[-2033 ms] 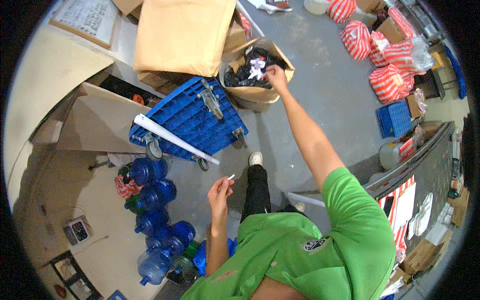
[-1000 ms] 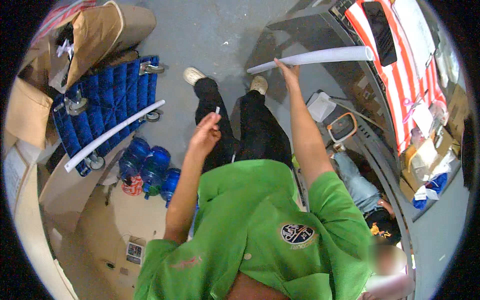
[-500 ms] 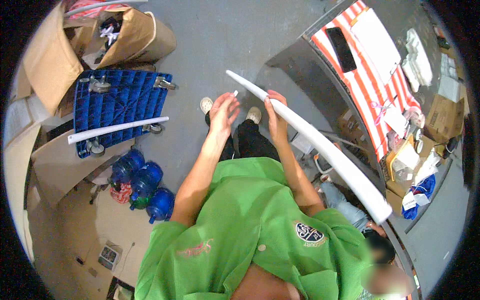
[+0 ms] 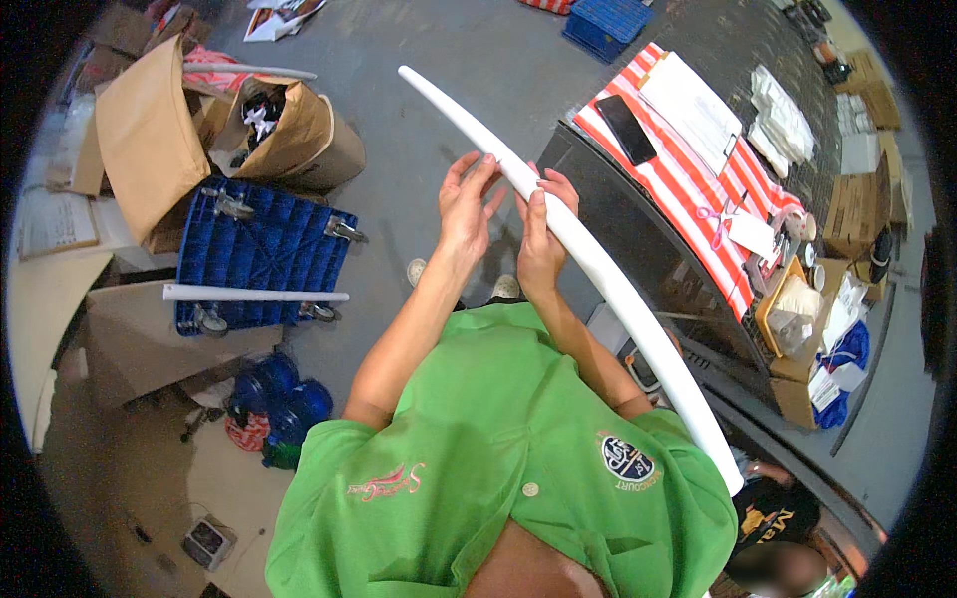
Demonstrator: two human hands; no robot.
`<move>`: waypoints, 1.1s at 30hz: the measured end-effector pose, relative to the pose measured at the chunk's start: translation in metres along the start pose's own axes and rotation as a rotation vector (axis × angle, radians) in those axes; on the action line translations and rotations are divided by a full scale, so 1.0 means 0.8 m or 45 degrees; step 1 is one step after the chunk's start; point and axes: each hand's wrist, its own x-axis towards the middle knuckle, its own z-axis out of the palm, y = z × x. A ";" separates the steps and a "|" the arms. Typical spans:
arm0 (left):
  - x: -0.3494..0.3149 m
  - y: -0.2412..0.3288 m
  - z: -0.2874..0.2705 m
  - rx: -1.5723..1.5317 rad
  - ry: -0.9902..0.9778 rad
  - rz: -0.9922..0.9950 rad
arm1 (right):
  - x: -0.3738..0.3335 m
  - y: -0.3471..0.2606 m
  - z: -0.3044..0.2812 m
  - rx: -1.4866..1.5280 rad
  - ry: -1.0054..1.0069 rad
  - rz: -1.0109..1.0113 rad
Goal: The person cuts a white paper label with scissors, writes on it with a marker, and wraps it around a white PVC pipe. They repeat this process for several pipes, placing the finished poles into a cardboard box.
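Note:
A long white roll (image 4: 623,284) slants from the upper middle down past my right side, its far end narrow and its near end by my right shoulder. My right hand (image 4: 543,234) grips it, thumb along the side and fingers behind. My left hand (image 4: 467,204) is at the roll's left side, farther up, with fingertips pressed against it. Whether a small white piece is still under those fingertips cannot be made out.
To the left, an upturned blue wheeled platform (image 4: 264,249) carries another thin white roll (image 4: 254,294). Cardboard boxes (image 4: 150,140) and blue water bottles (image 4: 299,404) stand near it. A table with a red-and-white striped cloth (image 4: 678,169), phone (image 4: 626,130) and scissors (image 4: 712,216) is right. Another person (image 4: 778,513) sits lower right.
My left hand, which pinched a small white piece apart from the roll, has moved up and right onto the roll. The view has shifted, and the roll's far end appears higher and farther left.

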 end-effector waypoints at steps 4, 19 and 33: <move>-0.002 -0.011 0.019 0.075 -0.060 0.018 | -0.003 -0.001 -0.017 0.015 0.065 -0.078; -0.020 -0.093 0.055 0.042 -0.449 -0.206 | 0.011 -0.031 -0.060 0.025 0.352 -0.189; -0.025 0.023 0.040 1.837 -0.604 1.699 | 0.038 -0.106 -0.024 0.120 0.056 0.224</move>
